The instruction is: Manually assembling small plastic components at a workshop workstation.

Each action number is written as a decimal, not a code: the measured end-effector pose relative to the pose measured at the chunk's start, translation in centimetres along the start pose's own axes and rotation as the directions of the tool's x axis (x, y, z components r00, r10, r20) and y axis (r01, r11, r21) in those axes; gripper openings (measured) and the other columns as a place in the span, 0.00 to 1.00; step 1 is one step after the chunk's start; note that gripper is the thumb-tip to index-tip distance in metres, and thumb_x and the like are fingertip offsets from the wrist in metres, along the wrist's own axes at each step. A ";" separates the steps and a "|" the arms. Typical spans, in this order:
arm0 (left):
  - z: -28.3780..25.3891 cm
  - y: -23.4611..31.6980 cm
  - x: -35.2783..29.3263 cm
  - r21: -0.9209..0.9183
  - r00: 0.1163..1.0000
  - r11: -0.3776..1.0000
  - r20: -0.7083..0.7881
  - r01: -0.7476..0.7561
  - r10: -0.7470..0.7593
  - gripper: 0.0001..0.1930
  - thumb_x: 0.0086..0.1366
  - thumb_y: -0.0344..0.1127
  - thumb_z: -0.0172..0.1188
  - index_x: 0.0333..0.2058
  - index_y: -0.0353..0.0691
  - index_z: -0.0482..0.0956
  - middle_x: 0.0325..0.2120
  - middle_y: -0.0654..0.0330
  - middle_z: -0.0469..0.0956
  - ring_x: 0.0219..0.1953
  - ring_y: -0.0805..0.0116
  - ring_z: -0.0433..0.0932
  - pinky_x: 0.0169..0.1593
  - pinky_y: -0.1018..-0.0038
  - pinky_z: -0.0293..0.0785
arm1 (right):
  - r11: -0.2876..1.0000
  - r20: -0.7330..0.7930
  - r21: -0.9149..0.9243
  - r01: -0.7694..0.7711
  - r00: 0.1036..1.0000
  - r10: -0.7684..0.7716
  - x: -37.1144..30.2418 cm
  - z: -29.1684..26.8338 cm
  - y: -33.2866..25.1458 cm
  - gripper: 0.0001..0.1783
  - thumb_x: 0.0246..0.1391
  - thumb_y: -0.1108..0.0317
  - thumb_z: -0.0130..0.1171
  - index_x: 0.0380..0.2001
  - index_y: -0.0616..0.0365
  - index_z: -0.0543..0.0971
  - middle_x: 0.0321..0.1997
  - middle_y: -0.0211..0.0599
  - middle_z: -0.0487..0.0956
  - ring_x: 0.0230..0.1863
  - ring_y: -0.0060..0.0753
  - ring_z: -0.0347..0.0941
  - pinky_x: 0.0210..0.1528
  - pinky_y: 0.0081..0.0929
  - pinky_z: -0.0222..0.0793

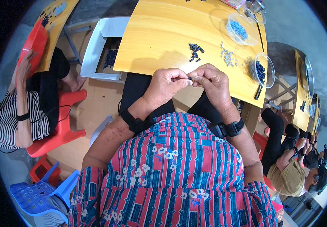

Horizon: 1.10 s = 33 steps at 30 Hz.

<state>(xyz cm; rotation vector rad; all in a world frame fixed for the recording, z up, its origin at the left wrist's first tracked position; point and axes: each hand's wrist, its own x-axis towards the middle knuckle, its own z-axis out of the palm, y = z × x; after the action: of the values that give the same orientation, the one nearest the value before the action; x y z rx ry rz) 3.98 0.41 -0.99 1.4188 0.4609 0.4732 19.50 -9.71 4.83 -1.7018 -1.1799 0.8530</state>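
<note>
My left hand [166,84] and my right hand [213,84] meet just over the near edge of the yellow table [152,36]. Between the fingertips a small black piece [190,78] shows, pinched by my left thumb and forefinger. The right fingers are closed too, right up against it; whatever they grip is hidden. Beyond the hands lies a loose pile of short black cylinders [196,50]. To its right, small clear-and-silver parts [228,56] are scattered on the wood.
At the right edge stand a clear bowl [271,72] of black cylinders and, farther back, a clear tub [254,36] of blue pieces. A white box [91,56] sits left of the table. One person holds a red basin [33,47] at left; other people sit at right.
</note>
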 end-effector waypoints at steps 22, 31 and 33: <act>-0.4 -0.9 0.1 -0.200 0.999 0.980 0.042 0.009 -0.001 0.10 0.67 0.34 0.60 0.39 0.33 0.82 0.34 0.61 0.84 0.36 0.77 0.80 0.39 0.78 0.76 | 0.967 -0.131 0.249 0.046 0.991 -0.013 -0.7 1.7 1.4 0.10 0.55 0.84 0.59 0.39 0.63 0.82 0.37 0.36 0.81 0.34 0.23 0.79 0.41 0.21 0.77; -0.4 -1.1 0.2 -0.232 0.999 0.972 0.043 0.035 -0.026 0.10 0.68 0.34 0.59 0.38 0.32 0.81 0.34 0.59 0.84 0.35 0.77 0.78 0.39 0.78 0.76 | 0.973 -0.155 0.228 0.040 0.988 -0.004 -0.4 1.8 1.9 0.09 0.55 0.83 0.60 0.37 0.62 0.83 0.35 0.36 0.81 0.33 0.24 0.80 0.39 0.20 0.77; -0.3 -0.6 0.3 -0.199 0.998 0.979 0.043 0.054 -0.046 0.09 0.68 0.34 0.59 0.38 0.32 0.81 0.33 0.60 0.84 0.34 0.77 0.78 0.39 0.78 0.76 | 0.992 -0.149 0.119 0.050 0.988 -0.032 -0.4 1.8 1.5 0.08 0.54 0.83 0.60 0.37 0.63 0.83 0.35 0.36 0.81 0.32 0.24 0.79 0.38 0.20 0.77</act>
<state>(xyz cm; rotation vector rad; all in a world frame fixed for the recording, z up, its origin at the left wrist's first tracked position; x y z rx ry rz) 4.04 0.80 -1.60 1.2177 0.4057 0.4387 18.34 -9.90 2.76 -1.6063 -1.0394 0.7459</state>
